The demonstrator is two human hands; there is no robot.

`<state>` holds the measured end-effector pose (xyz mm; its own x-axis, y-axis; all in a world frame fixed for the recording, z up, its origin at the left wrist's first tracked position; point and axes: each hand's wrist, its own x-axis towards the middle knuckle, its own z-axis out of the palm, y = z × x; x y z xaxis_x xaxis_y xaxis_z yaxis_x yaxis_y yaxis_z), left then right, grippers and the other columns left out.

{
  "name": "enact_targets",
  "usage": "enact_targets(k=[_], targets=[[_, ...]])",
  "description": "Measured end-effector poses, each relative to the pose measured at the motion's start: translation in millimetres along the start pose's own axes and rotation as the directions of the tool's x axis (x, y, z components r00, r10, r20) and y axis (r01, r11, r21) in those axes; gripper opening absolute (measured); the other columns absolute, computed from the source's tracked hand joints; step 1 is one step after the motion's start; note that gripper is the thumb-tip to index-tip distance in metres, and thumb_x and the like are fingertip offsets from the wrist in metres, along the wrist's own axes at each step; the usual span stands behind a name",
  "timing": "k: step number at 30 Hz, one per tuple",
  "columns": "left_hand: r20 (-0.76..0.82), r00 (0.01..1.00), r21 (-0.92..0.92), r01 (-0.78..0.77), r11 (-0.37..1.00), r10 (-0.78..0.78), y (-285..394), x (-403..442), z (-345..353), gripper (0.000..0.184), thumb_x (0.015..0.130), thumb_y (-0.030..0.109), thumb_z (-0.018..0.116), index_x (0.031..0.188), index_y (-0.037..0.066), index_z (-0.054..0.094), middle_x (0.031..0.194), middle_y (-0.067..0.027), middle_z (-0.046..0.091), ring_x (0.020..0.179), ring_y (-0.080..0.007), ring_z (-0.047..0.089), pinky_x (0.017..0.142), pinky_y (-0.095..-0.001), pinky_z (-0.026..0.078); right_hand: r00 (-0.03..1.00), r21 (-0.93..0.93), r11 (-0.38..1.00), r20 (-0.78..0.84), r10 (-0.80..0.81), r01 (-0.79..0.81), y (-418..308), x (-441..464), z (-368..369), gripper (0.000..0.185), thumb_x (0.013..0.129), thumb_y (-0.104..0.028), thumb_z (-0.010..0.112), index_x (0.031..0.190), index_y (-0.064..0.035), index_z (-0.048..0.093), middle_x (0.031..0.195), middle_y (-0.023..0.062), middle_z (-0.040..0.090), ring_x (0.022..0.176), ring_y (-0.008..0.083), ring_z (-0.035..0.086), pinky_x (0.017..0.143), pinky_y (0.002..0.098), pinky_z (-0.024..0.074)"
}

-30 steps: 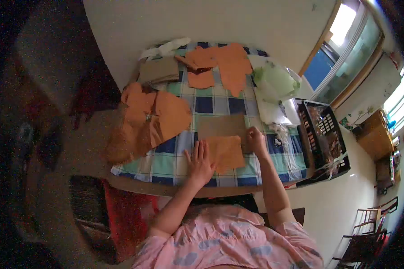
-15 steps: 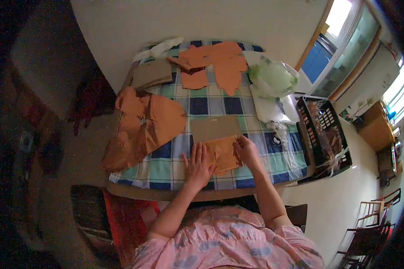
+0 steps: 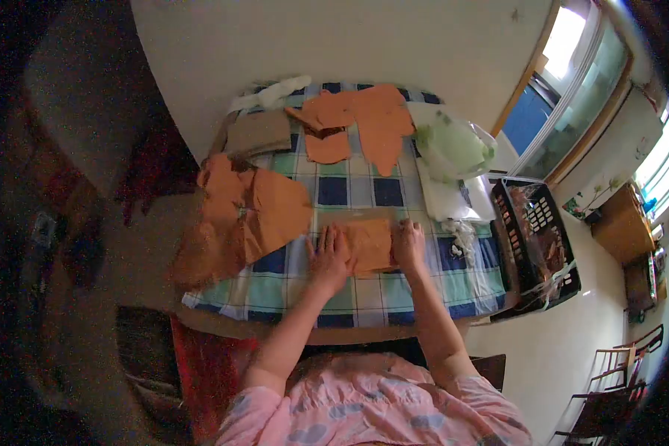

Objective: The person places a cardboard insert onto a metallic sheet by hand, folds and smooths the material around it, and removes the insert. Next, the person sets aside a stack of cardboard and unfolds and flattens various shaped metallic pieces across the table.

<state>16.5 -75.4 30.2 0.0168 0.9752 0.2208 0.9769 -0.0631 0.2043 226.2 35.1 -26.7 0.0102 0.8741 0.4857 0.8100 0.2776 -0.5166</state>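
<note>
Orange paper [image 3: 369, 244] slid forward: left grip [image 3: 330, 259] spread flat on it, right grip [image 3: 409, 244] curled, hold unclear.

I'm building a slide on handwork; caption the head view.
Left hand on an orange-brown sheet, right hand at its edge, above a checked cloth.

Between the left hand [image 3: 330, 262] and the right hand [image 3: 410, 247], the orange piece [image 3: 369, 244] looks like creased, mostly matt paper; around both hands, the checked tablecloth [image 3: 331, 192] is matt cloth; left of the left hand, the large orange sheet [image 3: 284, 202] looks like wrinkled paper; beyond the right hand, the pale green bag [image 3: 453, 150] is thin, filmy plastic; right of it, the black crate [image 3: 519, 236] looks like rigid plastic.
</note>
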Motion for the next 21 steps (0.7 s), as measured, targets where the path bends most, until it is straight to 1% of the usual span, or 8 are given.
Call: enact_targets(k=[5,7,9,12,15,18,19,21], targets=[[-0.082,0.995,-0.092,-0.061,0.994,0.053,-5.2,-0.3,21.5,0.071,0.090,0.043,0.047,0.141,-0.002,0.026,0.147,-0.0225,0.025,0.137,-0.0379,0.022,0.111,-0.0524,0.014,0.965,0.149,0.960,0.153,0.213,-0.235,-32.3,-7.4,-42.9,0.025,0.079,-0.021,0.062,0.096,-0.0022,0.059,0.089,0.0213,0.063,0.090,0.0383,0.059,0.076,0.0456,0.0478],[-0.113,0.990,-0.080,-0.096,0.992,0.086,-7.5,1.0,23.2,0.070,0.090,0.043,0.047,0.140,-0.003,0.027,0.146,-0.0246,0.026,0.136,-0.0398,0.023,0.111,-0.0513,0.016,0.960,0.149,0.958,0.179,0.216,-0.244,-32.9,-7.8,-47.2,0.025,0.079,-0.022,0.062,0.093,-0.0017,0.060,0.089,0.0212,0.064,0.089,0.0384,0.060,0.075,0.0453,0.0482],[-0.101,0.989,-0.074,-0.111,0.991,0.103,-8.2,-0.2,24.3,0.070,0.090,0.042,0.048,0.139,-0.004,0.028,0.145,-0.0262,0.026,0.135,-0.0416,0.023,0.110,-0.0515,0.017,0.969,0.023,0.984,0.179,0.168,-0.175,-32.3,-10.3,-49.3,0.024,0.079,-0.023,0.063,0.090,-0.0009,0.061,0.088,0.0210,0.064,0.087,0.0384,0.061,0.074,0.0449,0.0487],[-0.125,0.984,-0.071,-0.133,0.989,0.123,-8.3,-5.6,26.0,0.070,0.090,0.042,0.049,0.137,-0.005,0.029,0.144,-0.0265,0.027,0.135,-0.0418,0.024,0.110,-0.0511,0.018,0.968,0.052,0.984,0.191,0.160,-0.172,-16.2,-15.8,-41.4,0.023,0.078,-0.022,0.064,0.084,0.0000,0.060,0.081,0.0193,0.065,0.078,0.0338,0.063,0.068,0.0420,0.0490],[-0.225,0.970,-0.134,-0.125,0.983,0.093,-3.1,-23.6,59.1,0.073,0.089,0.043,0.050,0.138,-0.007,0.027,0.144,-0.0272,0.026,0.136,-0.0422,0.021,0.111,-0.0500,0.018,0.947,0.320,0.923,0.297,0.118,-0.216,11.3,-23.8,-40.0,0.025,0.077,-0.024,0.066,0.083,0.0000,0.059,0.076,0.0180,0.064,0.068,0.0274,0.062,0.063,0.0387,0.0478],[-0.076,0.993,-0.218,-0.101,0.971,0.086,18.0,-49.2,15.1,0.076,0.089,0.041,0.052,0.140,-0.006,0.023,0.145,-0.0270,0.023,0.136,-0.0414,0.020,0.111,-0.0488,0.017,0.941,0.296,0.944,0.337,0.039,-0.145,-18.3,-24.5,-84.1,0.023,0.077,-0.020,0.067,0.081,0.0002,0.058,0.068,0.0161,0.062,0.060,0.0234,0.059,0.059,0.0364,0.0462],[-0.067,0.995,-0.219,-0.093,0.971,0.080,20.2,-53.0,8.1,0.077,0.088,0.041,0.053,0.140,-0.006,0.022,0.146,-0.0267,0.022,0.136,-0.0407,0.020,0.112,-0.0487,0.017,0.858,0.120,0.974,0.503,0.106,-0.190,-29.4,-19.7,-101.4,0.019,0.080,-0.017,0.064,0.088,-0.0010,0.057,0.083,0.0171,0.064,0.073,0.0256,0.061,0.064,0.0371,0.0469],[-0.052,0.996,-0.223,-0.087,0.971,0.077,23.9,-56.1,0.6,0.078,0.088,0.039,0.055,0.141,-0.006,0.020,0.146,-0.0261,0.021,0.137,-0.0393,0.020,0.112,-0.0484,0.015,0.934,0.104,0.983,0.341,0.107,-0.150,-57.4,-20.1,-118.1,0.022,0.081,-0.015,0.061,0.098,-0.0021,0.057,0.100,0.0196,0.060,0.087,0.0288,0.060,0.073,0.0380,0.0473]])
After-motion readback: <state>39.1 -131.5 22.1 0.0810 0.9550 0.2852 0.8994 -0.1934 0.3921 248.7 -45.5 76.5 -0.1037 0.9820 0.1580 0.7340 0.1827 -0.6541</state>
